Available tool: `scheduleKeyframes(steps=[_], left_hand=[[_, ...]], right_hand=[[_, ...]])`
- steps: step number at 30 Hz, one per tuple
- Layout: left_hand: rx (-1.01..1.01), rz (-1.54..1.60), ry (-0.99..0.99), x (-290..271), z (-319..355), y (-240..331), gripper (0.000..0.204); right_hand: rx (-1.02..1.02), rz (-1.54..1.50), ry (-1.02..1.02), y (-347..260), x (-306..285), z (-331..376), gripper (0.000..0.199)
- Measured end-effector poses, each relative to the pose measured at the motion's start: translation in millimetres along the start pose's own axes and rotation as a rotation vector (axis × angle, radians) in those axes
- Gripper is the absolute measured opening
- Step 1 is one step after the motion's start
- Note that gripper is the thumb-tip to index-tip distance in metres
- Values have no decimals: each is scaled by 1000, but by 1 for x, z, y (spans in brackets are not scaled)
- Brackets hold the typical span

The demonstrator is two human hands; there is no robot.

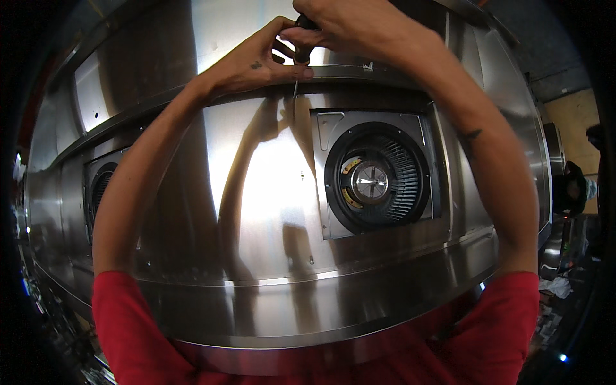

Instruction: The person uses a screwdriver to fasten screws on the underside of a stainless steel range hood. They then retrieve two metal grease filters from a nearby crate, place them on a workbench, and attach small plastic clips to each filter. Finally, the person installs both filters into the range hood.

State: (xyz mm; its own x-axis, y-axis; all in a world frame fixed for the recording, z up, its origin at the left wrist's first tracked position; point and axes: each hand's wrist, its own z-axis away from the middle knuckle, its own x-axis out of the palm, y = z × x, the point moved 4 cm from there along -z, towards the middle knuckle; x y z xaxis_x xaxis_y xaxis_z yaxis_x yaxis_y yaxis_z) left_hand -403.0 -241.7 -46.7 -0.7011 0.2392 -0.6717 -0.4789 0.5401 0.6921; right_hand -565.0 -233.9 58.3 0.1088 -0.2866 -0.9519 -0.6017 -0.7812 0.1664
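Both my arms reach up to the top of a large stainless steel housing (256, 192). My right hand (346, 25) is closed on the dark handle of a screwdriver (300, 58) whose thin shaft points down at a horizontal steel ledge (359, 72). My left hand (256, 61) rests its fingers on that ledge, right beside the shaft and touching the lower end of the handle. Below and to the right sits a round black fan (375, 179) with a metal hub, set in a square steel frame.
A second round fan opening (99, 186) shows at the left behind my left forearm. The polished panel reflects my arms. A steel lip (308, 327) runs along the lower edge. Dark clutter lies at the far right (564, 282).
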Motion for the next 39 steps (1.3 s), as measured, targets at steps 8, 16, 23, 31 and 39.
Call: scheduleKeyframes(steps=[8, 16, 23, 31, 39], left_hand=[[-26, -51, -71, -7, -7, -17, 47], [89, 19, 82, 3, -8, -7, 56], [-41, 15, 16, -2, 2, -19, 48], [82, 16, 74, 4, -6, -15, 46], [47, 11, 3, 4, -3, -9, 44]], right_hand=[[-7, -286, -213, -9, -27, -6, 37], [43, 75, 20, 2, 25, -9, 44], [-89, -169, -189, -4, -6, -13, 36], [43, 25, -141, 7, 12, -6, 41], [-4, -17, -35, 7, 10, -8, 46]])
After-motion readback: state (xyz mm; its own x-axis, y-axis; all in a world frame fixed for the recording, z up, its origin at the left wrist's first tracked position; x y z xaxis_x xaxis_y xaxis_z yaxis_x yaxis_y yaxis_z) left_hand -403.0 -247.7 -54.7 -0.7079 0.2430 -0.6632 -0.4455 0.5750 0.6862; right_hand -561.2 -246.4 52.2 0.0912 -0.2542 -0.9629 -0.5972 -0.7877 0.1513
